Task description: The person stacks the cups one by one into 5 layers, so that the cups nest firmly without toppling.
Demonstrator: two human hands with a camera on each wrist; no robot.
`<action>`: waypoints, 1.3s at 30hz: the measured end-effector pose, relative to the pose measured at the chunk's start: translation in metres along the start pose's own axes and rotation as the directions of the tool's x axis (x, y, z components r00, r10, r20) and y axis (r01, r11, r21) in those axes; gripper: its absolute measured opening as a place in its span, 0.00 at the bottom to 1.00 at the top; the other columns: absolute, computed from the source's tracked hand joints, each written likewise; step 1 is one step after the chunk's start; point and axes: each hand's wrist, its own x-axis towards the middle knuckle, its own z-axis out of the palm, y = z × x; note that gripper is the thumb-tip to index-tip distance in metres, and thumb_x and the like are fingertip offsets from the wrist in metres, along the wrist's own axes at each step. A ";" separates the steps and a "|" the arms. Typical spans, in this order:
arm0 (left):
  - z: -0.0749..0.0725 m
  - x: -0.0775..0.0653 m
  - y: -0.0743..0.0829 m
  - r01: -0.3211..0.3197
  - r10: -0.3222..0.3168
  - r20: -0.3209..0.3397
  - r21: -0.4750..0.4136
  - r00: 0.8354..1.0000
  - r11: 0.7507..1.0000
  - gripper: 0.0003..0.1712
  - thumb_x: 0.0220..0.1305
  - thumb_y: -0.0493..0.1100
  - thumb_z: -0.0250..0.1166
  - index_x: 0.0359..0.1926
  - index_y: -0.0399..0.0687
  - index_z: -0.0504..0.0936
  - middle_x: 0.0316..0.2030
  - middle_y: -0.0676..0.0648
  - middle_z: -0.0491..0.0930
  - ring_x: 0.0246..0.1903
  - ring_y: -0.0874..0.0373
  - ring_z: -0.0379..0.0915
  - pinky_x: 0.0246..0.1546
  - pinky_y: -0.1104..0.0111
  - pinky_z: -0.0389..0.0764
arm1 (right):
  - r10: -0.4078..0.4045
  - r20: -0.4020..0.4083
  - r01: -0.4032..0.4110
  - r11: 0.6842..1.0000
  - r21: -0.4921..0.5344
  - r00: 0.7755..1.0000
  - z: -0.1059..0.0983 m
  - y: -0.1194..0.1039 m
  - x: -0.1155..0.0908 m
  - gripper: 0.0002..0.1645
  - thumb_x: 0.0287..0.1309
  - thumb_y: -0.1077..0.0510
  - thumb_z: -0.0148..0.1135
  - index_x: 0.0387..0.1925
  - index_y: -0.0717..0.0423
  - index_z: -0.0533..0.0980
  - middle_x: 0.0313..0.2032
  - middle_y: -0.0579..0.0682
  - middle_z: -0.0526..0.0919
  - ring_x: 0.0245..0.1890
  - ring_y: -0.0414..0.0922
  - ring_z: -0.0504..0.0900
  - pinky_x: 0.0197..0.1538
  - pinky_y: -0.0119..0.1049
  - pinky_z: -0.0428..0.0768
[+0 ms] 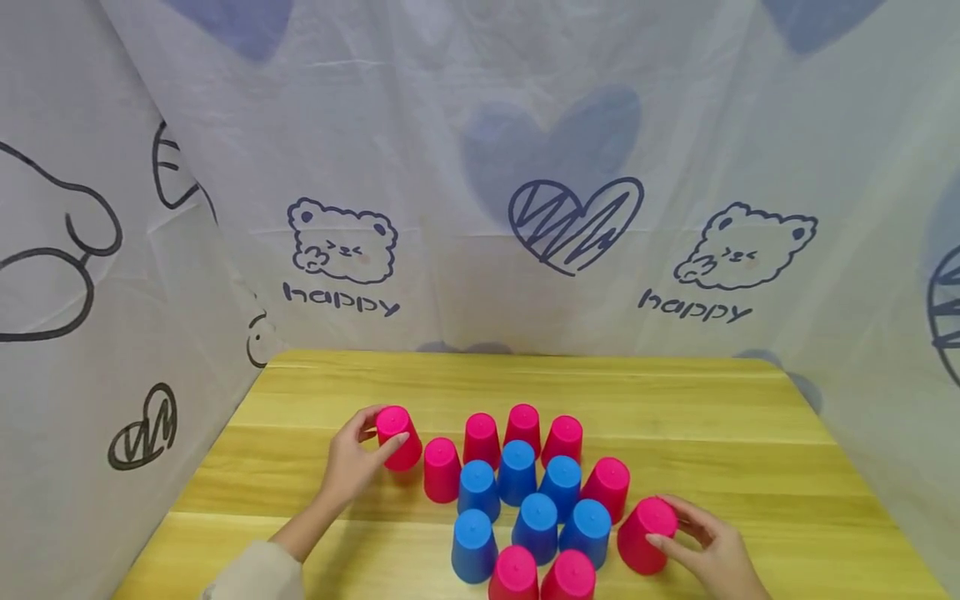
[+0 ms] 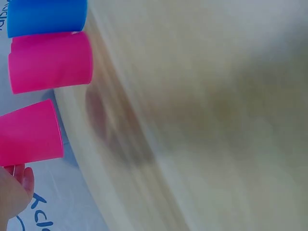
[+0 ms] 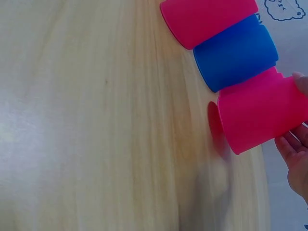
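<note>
My left hand (image 1: 356,462) grips an upside-down pink cup (image 1: 399,442) at the left end of a cluster of cups. In the left wrist view, that cup's rim hangs slightly above the table, with a dark reflection below. On the other side, my right hand (image 1: 712,546) holds another inverted pink cup (image 1: 647,537) between thumb and fingers. Its rim (image 3: 226,127) also appears lifted a little off the wood in the right wrist view. Between the hands stand several inverted blue cups (image 1: 517,473), with pink cups (image 1: 522,427) behind them and two pink cups (image 1: 514,575) in front.
The wooden table (image 1: 675,400) carries all the cups. White cloth (image 1: 450,317) printed with hearts and bears hangs behind it and at both sides. A single pink cup (image 1: 442,471) stands close to the left-held one, and another pink cup (image 1: 606,490) near the right-held one.
</note>
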 end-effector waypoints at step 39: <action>0.035 0.041 0.025 0.089 -0.084 0.109 -0.041 0.991 0.995 0.29 0.54 0.39 0.68 0.56 0.35 0.71 0.50 0.36 0.77 0.50 0.43 0.74 0.54 0.53 0.75 | -0.503 -0.183 0.500 0.864 -0.063 0.845 -0.037 -0.046 0.030 0.27 0.34 0.77 0.70 0.44 0.77 0.74 0.42 0.20 0.76 0.39 0.19 0.77 0.41 0.13 0.75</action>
